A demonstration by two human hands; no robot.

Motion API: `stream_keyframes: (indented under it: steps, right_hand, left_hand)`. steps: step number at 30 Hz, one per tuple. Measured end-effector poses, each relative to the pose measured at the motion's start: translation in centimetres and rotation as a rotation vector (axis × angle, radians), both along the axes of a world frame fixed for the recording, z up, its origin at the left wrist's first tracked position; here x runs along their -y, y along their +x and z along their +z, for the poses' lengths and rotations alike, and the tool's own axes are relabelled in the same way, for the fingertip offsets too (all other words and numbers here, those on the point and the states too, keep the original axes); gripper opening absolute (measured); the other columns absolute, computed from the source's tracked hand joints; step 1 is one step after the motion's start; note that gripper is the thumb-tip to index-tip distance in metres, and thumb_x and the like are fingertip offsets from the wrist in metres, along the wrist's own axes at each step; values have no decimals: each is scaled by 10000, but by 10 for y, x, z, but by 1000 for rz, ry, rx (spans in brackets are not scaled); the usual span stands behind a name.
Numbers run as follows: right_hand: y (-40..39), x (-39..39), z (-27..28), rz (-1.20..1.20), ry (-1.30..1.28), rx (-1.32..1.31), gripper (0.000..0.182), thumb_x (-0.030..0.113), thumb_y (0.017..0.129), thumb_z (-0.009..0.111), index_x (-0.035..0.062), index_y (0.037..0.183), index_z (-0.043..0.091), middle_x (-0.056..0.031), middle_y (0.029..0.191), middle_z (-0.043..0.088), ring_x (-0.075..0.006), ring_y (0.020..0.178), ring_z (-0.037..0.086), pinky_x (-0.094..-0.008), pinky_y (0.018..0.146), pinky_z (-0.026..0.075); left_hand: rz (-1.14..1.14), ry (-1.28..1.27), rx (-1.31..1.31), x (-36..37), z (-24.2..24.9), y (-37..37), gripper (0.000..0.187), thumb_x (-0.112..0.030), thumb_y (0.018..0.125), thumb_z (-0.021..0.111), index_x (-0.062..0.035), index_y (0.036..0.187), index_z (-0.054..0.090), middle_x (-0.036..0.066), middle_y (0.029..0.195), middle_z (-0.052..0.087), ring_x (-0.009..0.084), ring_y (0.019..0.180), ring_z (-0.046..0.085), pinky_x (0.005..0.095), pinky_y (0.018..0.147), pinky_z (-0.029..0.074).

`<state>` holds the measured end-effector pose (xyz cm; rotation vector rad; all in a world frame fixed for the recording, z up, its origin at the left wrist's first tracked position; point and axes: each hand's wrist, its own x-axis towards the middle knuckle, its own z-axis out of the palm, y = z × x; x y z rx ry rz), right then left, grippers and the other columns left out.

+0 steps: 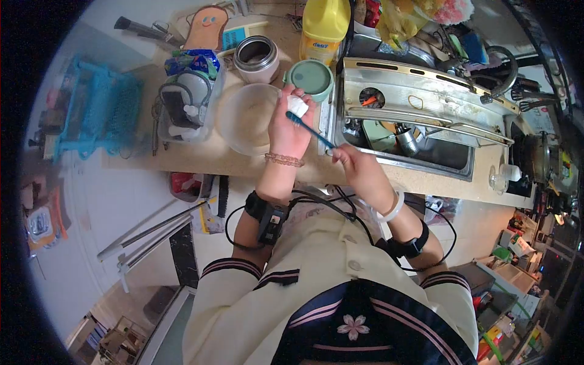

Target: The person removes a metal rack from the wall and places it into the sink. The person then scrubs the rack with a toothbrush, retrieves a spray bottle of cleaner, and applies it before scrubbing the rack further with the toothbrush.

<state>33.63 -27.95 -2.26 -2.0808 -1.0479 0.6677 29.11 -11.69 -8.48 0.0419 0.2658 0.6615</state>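
Observation:
My left hand (291, 131) is raised palm up over the counter's front edge, its fingers curled round a small white object (297, 106) whose kind I cannot make out. In my right hand (365, 173) is a blue toothbrush (317, 135), pinched near the end of its handle. The brush head lies against or just in front of the white object. Just behind the left hand stands a green round lidded container (309, 78). A translucent plastic bowl (234, 125) sits to its left, partly covered by that hand. An open pink thermos (257, 68) stands behind the bowl.
To the right is a metal sink (453, 161) with a dish rack (426, 88) and a faucet (508, 76). A yellow jug (324, 33) stands at the back. At left are a clear bin (210, 115) of items and a blue basket (100, 109). Cables (340, 207) hang by my body.

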Motion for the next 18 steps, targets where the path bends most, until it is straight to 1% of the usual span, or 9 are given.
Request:
stream_keyframes:
  steps: [1, 5, 8, 9, 12, 13, 15, 17, 18]
  right_hand:
    - [-1, -2, 7, -13, -65, -53, 243, 207, 927, 456, 13, 854, 583, -185, 653, 533, -298, 565, 495, -342, 577, 426]
    - [6, -3, 2, -152, 19, -46, 263, 219, 929, 446, 5, 869, 586, -193, 681, 540, -288, 584, 501, -334, 599, 427]
    - [2, -3, 7, -28, -74, -125, 208, 180, 891, 475, 15, 869, 600, -229, 728, 587, -391, 704, 586, -416, 629, 459]
    - [9, -4, 1, -116, -32, -96, 217, 183, 893, 461, 15, 868, 595, -230, 725, 585, -397, 705, 581, -418, 637, 457]
    - [2, -5, -4, -80, 18, -36, 242, 199, 900, 450, 5, 853, 587, -235, 718, 579, -403, 700, 576, -415, 633, 453]
    - [-2, -8, 6, -22, -141, -119, 261, 201, 907, 443, -6, 824, 580, -244, 718, 571, -404, 701, 574, -419, 624, 446]
    - [6, -9, 1, -107, -65, -76, 265, 204, 909, 444, -8, 826, 578, -249, 716, 567, -407, 691, 569, -423, 614, 440]
    - [8, -10, 8, -169, -159, -126, 254, 201, 906, 455, -6, 825, 577, -245, 704, 562, -397, 679, 564, -414, 626, 438]
    - [3, -7, 6, -105, -154, -136, 257, 205, 908, 456, -6, 823, 576, -240, 705, 562, -393, 684, 563, -408, 635, 438]
  left_hand:
    - [-15, -5, 9, -1, -6, -1, 199, -220, 911, 497, -37, 976, 543, 72, 915, 526, 198, 853, 481, 330, 804, 421]
    - [-21, 0, -6, 5, -5, 3, 202, -227, 915, 488, -45, 985, 540, 71, 921, 527, 205, 854, 484, 334, 808, 419]
    - [-21, 63, -26, 0, -10, 1, 204, -234, 915, 488, -50, 990, 538, 68, 924, 527, 207, 864, 486, 339, 812, 416]
    - [-28, 82, -32, 4, 0, 0, 203, -234, 915, 489, -51, 991, 538, 66, 925, 527, 204, 865, 487, 336, 813, 415]
    - [-11, 60, -46, 5, -9, -2, 186, -230, 913, 495, -58, 970, 538, 65, 929, 529, 203, 868, 490, 339, 816, 415]
    - [1, 23, -64, 1, -16, -3, 181, -228, 913, 495, -59, 962, 538, 67, 928, 528, 206, 865, 488, 342, 817, 415]
    - [5, -16, -118, 3, -14, -5, 164, -216, 914, 492, -61, 949, 529, 70, 915, 522, 207, 852, 477, 344, 821, 411]
    - [-26, 14, -30, 10, -7, -4, 149, -174, 911, 486, -49, 983, 526, 77, 930, 531, 207, 853, 496, 336, 809, 431]
    - [-39, 28, 6, 12, -7, -8, 148, -153, 910, 483, -44, 1001, 524, 81, 938, 535, 207, 854, 506, 332, 803, 441]
